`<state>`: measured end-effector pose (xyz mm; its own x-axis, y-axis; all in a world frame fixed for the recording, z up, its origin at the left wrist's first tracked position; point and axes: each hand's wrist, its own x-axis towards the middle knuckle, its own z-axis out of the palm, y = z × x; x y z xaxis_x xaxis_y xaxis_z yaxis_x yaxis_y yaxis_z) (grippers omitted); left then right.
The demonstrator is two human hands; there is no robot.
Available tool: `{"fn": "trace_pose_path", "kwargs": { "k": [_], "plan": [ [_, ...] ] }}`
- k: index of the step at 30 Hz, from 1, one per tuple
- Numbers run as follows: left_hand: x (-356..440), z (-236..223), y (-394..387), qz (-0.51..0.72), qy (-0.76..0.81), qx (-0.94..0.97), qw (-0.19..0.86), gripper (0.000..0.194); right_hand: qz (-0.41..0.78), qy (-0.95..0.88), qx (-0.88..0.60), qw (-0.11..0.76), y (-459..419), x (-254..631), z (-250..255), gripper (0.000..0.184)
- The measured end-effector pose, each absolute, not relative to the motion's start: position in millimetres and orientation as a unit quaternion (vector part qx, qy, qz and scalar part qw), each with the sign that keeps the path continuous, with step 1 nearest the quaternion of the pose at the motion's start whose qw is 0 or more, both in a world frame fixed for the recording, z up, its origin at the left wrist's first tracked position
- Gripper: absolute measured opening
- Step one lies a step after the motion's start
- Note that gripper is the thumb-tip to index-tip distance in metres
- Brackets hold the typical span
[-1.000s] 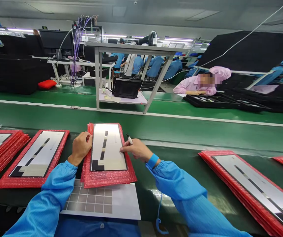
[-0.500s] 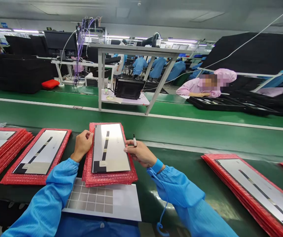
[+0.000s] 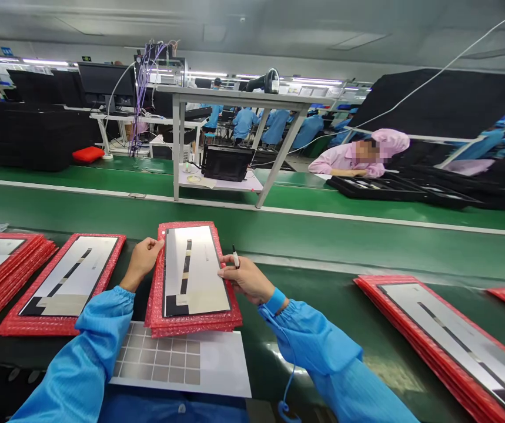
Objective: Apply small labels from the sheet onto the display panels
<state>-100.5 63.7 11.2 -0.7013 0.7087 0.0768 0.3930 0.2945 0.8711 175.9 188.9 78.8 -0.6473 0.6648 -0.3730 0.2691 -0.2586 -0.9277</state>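
Item: one flat display panel (image 3: 206,273), pale back up, dark strip down its middle, lying on a stack of red bubble-wrap sleeves (image 3: 194,326) directly before the person. Left hand (image 3: 144,258): fingertips drawn together at the upper left edge of the red wrap; whether they pinch it or merely touch, cannot tell. Right hand (image 3: 250,279): a narrow grip, marker pen (image 3: 235,257) held upright among the fingers, thumb against the panel's right edge; any hold beneath that edge is hidden. Step in hand, by judgement: steadying or adjusting the panel on its wrap. Next move, by judgement: calls for light, even handling at the rim, with the pen tip kept off the pale face. Edges: red wrap shows on both long sides and, more broadly, at the near end; the stack's near end overlaps a grid-printed sheet (image 3: 223,364), whose near side meets the person's clothing. Room: to the left, a second wrapped panel (image 3: 97,258) lies near, leaving a narrow strip partly crossed by the left forearm; to the right, dark green worktop (image 3: 323,286) stretches toward another red stack (image 3: 411,346), well apart, with a blue wrist cord (image 3: 295,367) hanging below the sleeve.
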Motion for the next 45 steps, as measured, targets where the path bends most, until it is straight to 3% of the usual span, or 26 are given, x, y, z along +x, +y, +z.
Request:
{"fn": "trace_pose_path", "kwargs": {
  "k": [5, 15, 24, 29, 41, 45],
  "plan": [
    [-95.3, 15.2, 51.2, 0.486, 0.774, 0.364, 0.178, 0.032, 0.686, -0.593, -0.396, 0.146, 188.5, 178.5, 77.4, 0.043],
    [-69.5, 50.6, 48.1, 0.523, 0.76, 0.374, 0.1, 0.034, 0.687, -0.594, -0.392, 0.145, 186.8, 180.1, 77.8, 0.043],
    [-63.7, 49.9, 45.7, 0.622, 0.651, 0.322, 0.293, 0.058, 0.679, -0.599, -0.399, 0.144, 186.1, 179.0, 79.9, 0.039],
    [-60.6, 52.1, 39.8, 0.627, 0.597, 0.327, 0.379, 0.054, 0.676, -0.6, -0.403, 0.144, 186.7, 177.8, 81.9, 0.038],
    [-47.5, 45.8, 50.4, 0.663, 0.599, 0.323, 0.312, 0.042, 0.637, -0.665, -0.375, 0.105, 196.6, 182.5, 82.9, 0.045],
    [-78.2, 57.1, 12.0, 0.654, 0.613, 0.302, 0.324, 0.052, 0.546, -0.719, -0.394, 0.171, 204.6, 212.3, 100.7, 0.058]
  ]
}}
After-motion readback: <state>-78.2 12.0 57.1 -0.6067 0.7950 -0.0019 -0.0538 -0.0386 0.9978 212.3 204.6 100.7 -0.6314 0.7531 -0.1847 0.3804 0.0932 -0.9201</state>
